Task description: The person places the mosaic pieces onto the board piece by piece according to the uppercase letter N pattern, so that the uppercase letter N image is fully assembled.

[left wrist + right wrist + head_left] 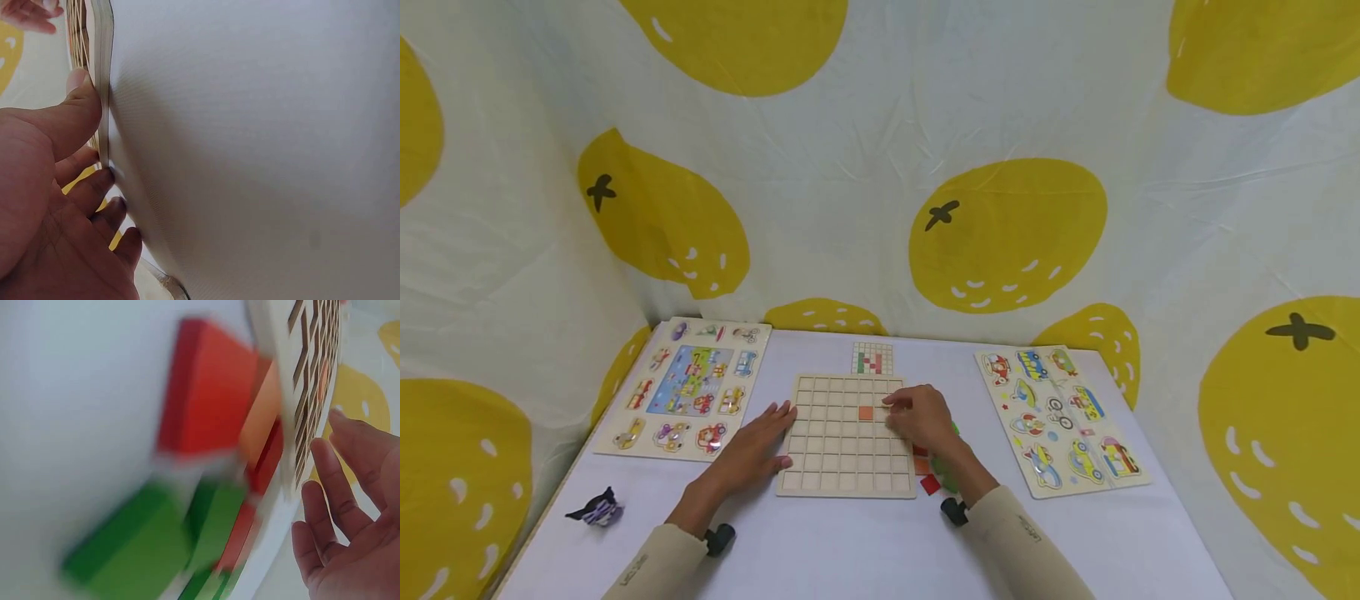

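A wooden grid board [842, 482] lies flat in front of me, with a single orange square tile [866, 413] in one of its upper cells. My left hand [748, 450] touches the board's left edge, thumb and fingers spread along the side. Over the right edge of the board is my right hand [925, 417], its fingers slightly bent just right of the orange tile. In the right wrist view nothing shows between those fingers. Red [215, 394] and green square tiles [137, 544] lie loose beside the board, partly under the right forearm.
Behind the board lies a small pattern card [883, 350] with a coloured grid. Wooden picture puzzles lie at the left [752, 333] and right [1000, 400]. A small dark and purple figure [601, 510] is at the front left. A lemon-print curtain [850, 208] hangs behind.
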`<state>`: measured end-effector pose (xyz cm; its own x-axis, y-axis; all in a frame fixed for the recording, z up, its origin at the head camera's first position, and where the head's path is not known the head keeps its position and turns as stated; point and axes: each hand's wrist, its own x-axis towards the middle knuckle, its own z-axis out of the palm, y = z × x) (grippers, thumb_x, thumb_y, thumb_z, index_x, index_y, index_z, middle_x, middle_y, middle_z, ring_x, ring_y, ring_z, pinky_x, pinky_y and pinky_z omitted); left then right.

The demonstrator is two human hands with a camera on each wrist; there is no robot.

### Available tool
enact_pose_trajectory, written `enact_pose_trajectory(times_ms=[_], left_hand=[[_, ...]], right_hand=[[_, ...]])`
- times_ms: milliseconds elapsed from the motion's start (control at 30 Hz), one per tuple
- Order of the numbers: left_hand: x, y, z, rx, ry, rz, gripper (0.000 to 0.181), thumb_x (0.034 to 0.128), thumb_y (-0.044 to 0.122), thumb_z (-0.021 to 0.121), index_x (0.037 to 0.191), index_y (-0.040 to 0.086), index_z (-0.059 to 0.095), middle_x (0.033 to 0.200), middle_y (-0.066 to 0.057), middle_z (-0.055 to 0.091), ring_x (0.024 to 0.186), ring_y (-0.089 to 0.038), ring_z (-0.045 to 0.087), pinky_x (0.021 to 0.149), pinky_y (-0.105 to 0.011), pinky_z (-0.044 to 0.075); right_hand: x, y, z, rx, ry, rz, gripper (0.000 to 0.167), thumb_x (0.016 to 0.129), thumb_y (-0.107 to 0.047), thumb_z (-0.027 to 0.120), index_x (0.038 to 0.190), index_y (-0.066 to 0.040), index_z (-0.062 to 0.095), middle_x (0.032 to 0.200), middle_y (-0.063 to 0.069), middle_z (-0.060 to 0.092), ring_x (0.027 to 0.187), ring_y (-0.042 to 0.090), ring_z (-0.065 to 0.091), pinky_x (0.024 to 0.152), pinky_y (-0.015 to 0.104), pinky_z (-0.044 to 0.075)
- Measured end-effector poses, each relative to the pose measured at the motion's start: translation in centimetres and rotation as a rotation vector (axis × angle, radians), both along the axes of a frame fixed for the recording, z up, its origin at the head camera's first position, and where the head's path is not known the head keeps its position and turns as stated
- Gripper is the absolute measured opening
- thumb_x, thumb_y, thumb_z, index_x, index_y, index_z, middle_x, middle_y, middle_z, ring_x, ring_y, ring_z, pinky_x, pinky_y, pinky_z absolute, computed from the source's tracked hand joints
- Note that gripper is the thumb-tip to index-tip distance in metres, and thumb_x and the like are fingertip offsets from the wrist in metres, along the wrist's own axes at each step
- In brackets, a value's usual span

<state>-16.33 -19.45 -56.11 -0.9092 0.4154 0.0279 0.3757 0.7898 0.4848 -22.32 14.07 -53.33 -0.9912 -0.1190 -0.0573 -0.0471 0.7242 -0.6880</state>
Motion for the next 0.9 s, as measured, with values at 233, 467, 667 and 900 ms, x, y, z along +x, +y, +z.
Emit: enact_pose_trajectory(times_ms=[233, 467, 667, 900], left_hand=[[0.2, 0.1, 0.3, 0.006, -0.019, 0.007, 0.087, 0.0945, 0.023, 0.080, 0.166, 0.005, 0.035, 0.174, -0.018, 0.031, 0.163, -0.044, 0.025, 0.129, -0.064, 0.028], [0.1, 0.0, 0.2, -0.004, -0.009, 0.011, 0.087, 0.0939, 0.024, 0.081, 0.166, 0.005, 0.035, 0.174, -0.017, 0.031, 0.163, -0.043, 0.025, 0.128, -0.064, 0.029], [0.1, 0.0, 0.1, 0.000, -0.019, 0.012, 0.088, 0.0939, 0.024, 0.081, 0.166, 0.005, 0.034, 0.174, -0.017, 0.030, 0.163, -0.043, 0.024, 0.129, -0.064, 0.029], [0.1, 0.2, 0.1, 0.000, -0.022, 0.008, 0.087, 0.0940, 0.024, 0.081, 0.166, 0.006, 0.035, 0.174, -0.017, 0.030, 0.163, -0.043, 0.025, 0.129, -0.064, 0.029]], right_hand=[[0.7, 4.1, 0.1, 0.005, -0.030, -0.037, 0.028, 0.089, -0.016, 0.085, 0.116, -0.022, 0.082, 0.103, -0.005, 0.075, 0.112, 0.021, 0.061, 0.097, 0.043, 0.057], [1.0, 6.9, -0.2, 0.076, -0.081, -0.054, 0.025, 0.087, -0.015, 0.088, 0.111, -0.020, 0.082, 0.106, -0.003, 0.078, 0.113, 0.023, 0.064, 0.103, 0.048, 0.055], [1.2, 7.5, -0.6, 0.108, -0.082, -0.042, 0.019, 0.085, -0.011, 0.089, 0.101, -0.020, 0.083, 0.104, -0.002, 0.078, 0.112, 0.024, 0.062, 0.105, 0.048, 0.054], [1.3, 7.5, -0.7, 0.122, -0.079, -0.045, 0.018, 0.085, -0.008, 0.089, 0.097, -0.019, 0.083, 0.102, 0.000, 0.073, 0.110, 0.024, 0.058, 0.096, 0.045, 0.055]])
